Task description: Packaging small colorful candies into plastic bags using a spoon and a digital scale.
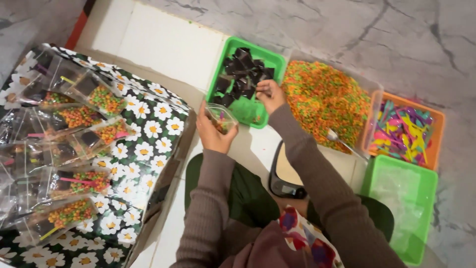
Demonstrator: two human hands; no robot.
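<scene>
The left hand (214,133) is curling around a small clear bag (221,117), holding it upright with its mouth open; a few orange and green bits are showing inside. The right hand (270,94) is reaching into the green tray (266,59) just beyond it, fingers pinching one of the small dark packets (243,74) heaped there (the grip itself is partly hidden, so it looks closed on a packet, but this is not certain). Both hands are hovering over the white tiled floor (168,44) in front of the person's knees.

To the right of the green tray, a clear bin is lying full of orange, green and yellow puffed bits (325,97), with a metal spoon (342,141) resting at its near edge. Farther right, an orange tray (439,121) is holding bright plastic picks (404,129), and nearer, a second green tray (431,176) is holding clear bags. A small scale (283,181) is sitting near the right forearm. On the left, filled bags (74,129) are lying on a daisy-printed box (148,144).
</scene>
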